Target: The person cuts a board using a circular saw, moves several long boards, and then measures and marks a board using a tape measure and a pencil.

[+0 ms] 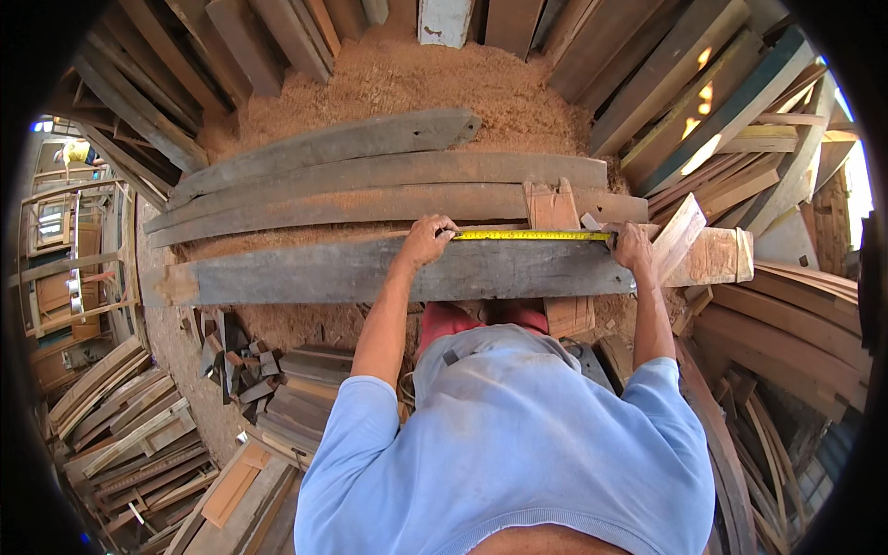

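A yellow tape measure (532, 235) is stretched straight between my two hands, along the far edge of a thick, dark grey plank (305, 270). My left hand (427, 241) pinches the tape near the plank's middle, its wrist over the wood. My right hand (633, 248) is closed around the other end of the tape, towards the plank's right part. Something dark shows at the fingers of each hand; which one has the case I cannot tell. Under the plank runs a short brown wooden block (551, 205), sticking out on both sides.
Beyond lie several long weathered planks (370, 176) on a sawdust-covered floor (388, 83). Upright boards (647, 74) lean around the far side. Offcuts (245, 365) and stacked timber (157, 444) lie at the near left. More boards (777, 324) are piled on the right.
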Motion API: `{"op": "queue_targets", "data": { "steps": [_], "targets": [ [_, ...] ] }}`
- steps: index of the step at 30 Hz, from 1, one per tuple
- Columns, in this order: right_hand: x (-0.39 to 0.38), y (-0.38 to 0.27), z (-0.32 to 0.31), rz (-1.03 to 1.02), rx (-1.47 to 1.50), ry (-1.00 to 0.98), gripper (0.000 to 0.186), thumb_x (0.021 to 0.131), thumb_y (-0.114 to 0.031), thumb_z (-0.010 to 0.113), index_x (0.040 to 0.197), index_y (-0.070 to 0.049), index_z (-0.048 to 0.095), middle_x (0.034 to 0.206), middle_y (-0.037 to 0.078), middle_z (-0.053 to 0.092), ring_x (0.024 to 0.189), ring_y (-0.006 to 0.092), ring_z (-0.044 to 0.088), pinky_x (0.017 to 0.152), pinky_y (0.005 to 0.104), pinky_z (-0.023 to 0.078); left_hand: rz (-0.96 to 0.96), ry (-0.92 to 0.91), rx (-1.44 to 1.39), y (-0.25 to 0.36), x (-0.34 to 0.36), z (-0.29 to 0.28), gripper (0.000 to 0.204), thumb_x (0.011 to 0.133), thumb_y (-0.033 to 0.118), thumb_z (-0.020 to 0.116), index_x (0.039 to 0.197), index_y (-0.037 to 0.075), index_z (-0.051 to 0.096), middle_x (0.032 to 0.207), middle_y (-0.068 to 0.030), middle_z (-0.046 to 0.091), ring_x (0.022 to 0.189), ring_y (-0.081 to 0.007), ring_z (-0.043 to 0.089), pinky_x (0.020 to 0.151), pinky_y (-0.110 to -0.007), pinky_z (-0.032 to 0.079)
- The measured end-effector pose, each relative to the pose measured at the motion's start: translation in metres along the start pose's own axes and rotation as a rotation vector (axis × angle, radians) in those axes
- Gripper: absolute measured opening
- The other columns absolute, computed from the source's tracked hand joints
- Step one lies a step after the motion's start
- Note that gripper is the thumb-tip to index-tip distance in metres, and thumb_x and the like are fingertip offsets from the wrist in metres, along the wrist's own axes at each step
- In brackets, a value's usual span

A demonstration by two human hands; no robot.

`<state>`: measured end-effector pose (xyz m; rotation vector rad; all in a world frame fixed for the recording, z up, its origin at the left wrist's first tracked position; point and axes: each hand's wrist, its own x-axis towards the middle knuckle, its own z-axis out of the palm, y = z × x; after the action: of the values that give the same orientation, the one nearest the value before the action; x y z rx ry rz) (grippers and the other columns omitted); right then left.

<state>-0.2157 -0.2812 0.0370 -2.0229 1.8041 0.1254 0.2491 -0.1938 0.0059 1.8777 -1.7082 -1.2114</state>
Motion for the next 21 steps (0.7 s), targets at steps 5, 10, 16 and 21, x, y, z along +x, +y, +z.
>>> {"op": "queue_targets", "data": {
  "steps": [5,10,16,21],
  "targets": [
    [-0.0028,-0.0048,-0.0028,-0.019,-0.025,0.03,0.022,0.089,-0.019,0.072,0.11,-0.022,0.078,0.113,0.017,0.071,0.111,0.0394,0.066,0.096,0.0479,0.053,-0.047,-0.014,-0.013,0.0033,0.0003,-0.0008,0.015,0.097,0.018,0.069,0.109,0.011,0.073,0.11,-0.0123,0.068,0.116,-0.0343,0.059,0.107,-0.048,0.044],
    [-0.0032,-0.0079,-0.0041,-0.028,-0.046,0.024,0.022,0.09,-0.021,0.072,0.111,-0.02,0.077,0.111,0.018,0.071,0.11,0.0379,0.067,0.099,0.0483,0.049,-0.025,-0.011,0.004,0.006,-0.001,-0.0026,0.015,0.096,0.017,0.069,0.11,0.011,0.073,0.109,-0.013,0.069,0.114,-0.0344,0.06,0.107,-0.048,0.043],
    [-0.0021,-0.0079,-0.0032,-0.002,-0.024,0.007,0.022,0.09,-0.02,0.07,0.11,-0.019,0.077,0.112,0.018,0.072,0.111,0.0373,0.067,0.1,0.0476,0.048,-0.037,-0.01,-0.002,0.0092,-0.001,-0.0037,0.015,0.096,0.017,0.069,0.109,0.011,0.074,0.108,-0.0126,0.068,0.113,-0.0335,0.06,0.106,-0.048,0.044],
    [-0.0009,-0.0016,0.0003,-0.045,-0.029,0.014,0.025,0.087,-0.016,0.07,0.112,-0.018,0.076,0.115,0.017,0.072,0.113,0.0378,0.066,0.102,0.0472,0.049,-0.029,0.001,0.004,0.0083,-0.0016,-0.0036,0.015,0.096,0.017,0.069,0.109,0.012,0.074,0.106,-0.0128,0.068,0.113,-0.0342,0.06,0.107,-0.049,0.043]
  ]
}}
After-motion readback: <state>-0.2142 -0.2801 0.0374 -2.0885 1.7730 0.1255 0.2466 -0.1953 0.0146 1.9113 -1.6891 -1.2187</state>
